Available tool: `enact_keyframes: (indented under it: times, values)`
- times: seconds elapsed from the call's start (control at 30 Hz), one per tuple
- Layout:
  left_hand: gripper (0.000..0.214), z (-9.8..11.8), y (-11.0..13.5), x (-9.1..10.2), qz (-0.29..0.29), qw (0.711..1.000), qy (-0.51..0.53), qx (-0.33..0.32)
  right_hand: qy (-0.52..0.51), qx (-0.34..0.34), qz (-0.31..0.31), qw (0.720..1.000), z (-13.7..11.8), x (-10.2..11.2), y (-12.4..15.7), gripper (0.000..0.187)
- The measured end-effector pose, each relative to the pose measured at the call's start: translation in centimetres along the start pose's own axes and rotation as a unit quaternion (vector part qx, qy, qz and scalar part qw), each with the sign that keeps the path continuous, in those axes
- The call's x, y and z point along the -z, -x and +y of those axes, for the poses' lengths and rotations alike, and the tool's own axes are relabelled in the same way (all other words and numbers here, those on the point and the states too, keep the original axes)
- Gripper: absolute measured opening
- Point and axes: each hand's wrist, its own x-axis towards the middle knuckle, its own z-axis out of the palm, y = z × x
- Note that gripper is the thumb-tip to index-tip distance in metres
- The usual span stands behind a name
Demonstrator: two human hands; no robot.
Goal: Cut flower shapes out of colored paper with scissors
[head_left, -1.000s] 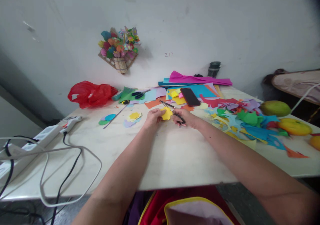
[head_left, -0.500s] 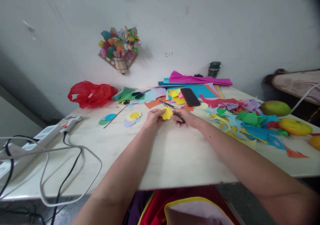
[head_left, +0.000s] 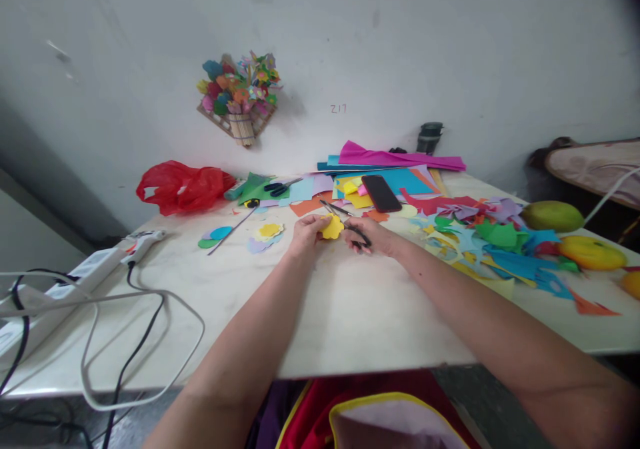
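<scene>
Between the fingers of my left hand (head_left: 306, 234) is a yellow scalloped paper piece (head_left: 331, 227), shaped like a flower. My right hand (head_left: 373, 237) grips a pair of scissors (head_left: 361, 238) by the dark handles. The blades point away to the upper left, close beside the paper's far right edge; whether they touch it I cannot tell. To the left on the table lie a yellow flower cut-out (head_left: 271, 230) on paler scalloped paper, and blue and green paper circles (head_left: 220, 234). A second pair of scissors (head_left: 280, 188) rests farther back.
A phone (head_left: 381, 194) lies on coloured paper sheets. Paper scraps (head_left: 500, 236) and mangoes (head_left: 590, 252) are at the right. A red plastic bag (head_left: 183, 188) sits back left; a power strip (head_left: 75, 289) and loose cables (head_left: 145, 292) cover the left side. Paper flowers (head_left: 240, 89) hang on the wall.
The yellow paper has turned or tilted slightly in my left hand. Both hands stay in nearly the same place, the scissors still in my right hand.
</scene>
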Motion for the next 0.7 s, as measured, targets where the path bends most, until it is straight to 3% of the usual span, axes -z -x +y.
enact_keyframes:
  times: [0.7]
  values:
    - [0.033,-0.01,-0.04,-0.05,0.015,1.000,0.001,-0.005,-0.001,-0.022,0.017,1.000,-0.33,-0.36,0.00,0.025]
